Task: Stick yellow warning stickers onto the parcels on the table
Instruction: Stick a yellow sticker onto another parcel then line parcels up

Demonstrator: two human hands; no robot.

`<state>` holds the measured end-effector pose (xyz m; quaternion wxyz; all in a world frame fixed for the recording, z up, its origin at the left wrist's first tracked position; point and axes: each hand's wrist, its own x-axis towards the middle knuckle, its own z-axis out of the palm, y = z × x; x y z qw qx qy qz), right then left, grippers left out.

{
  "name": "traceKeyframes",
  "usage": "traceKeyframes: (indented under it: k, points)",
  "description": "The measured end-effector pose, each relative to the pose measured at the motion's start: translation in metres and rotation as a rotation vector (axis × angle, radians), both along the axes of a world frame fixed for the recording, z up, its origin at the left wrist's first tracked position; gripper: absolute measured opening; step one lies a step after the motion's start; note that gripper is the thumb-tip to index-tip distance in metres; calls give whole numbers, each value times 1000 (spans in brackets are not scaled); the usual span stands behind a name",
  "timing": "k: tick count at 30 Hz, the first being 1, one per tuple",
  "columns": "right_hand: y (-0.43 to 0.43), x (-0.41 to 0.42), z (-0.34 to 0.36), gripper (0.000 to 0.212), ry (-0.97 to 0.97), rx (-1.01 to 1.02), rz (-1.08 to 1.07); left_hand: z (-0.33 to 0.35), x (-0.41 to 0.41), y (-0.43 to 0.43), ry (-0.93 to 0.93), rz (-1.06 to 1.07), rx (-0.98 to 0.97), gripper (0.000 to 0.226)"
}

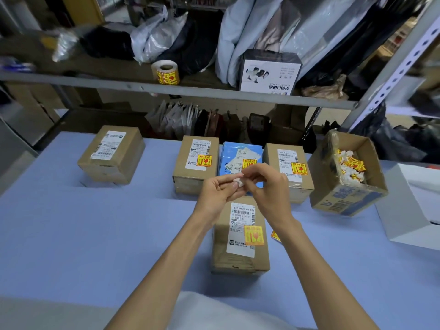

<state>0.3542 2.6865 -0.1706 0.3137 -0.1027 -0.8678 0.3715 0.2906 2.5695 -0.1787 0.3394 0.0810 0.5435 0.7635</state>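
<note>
Four parcels [195, 163] stand in a row along the table's [71, 234] far edge, one apart at the left. A fifth parcel [240, 236] lies nearer the front edge. An open box [347, 172] sits at the row's right end, a sticker roll [165, 71] on the shelf [142, 88] behind.

hands [240, 186] pinching paper scrap [238, 181] — perhaps backing
</note>
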Motion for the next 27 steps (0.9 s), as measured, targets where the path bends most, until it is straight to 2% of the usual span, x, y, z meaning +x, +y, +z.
traceKeyframes:
  k: [9, 17, 22, 27]
  points:
    - [-2, 13, 10, 20, -86, -331, 54, 7, -5, -8, 44, 76, -58, 12]
    - [2, 15, 7, 15, -36, -368, -61, 13, -6, -3, 163, -29, -80, 12]
    - [2, 11, 4, 13, -32, -304, -111, 13, -7, -3, 192, -68, -104, 15]
    - [-6, 6, -4, 14, -1, 54, -117, 12, -5, 3, 188, -52, -122, 23]
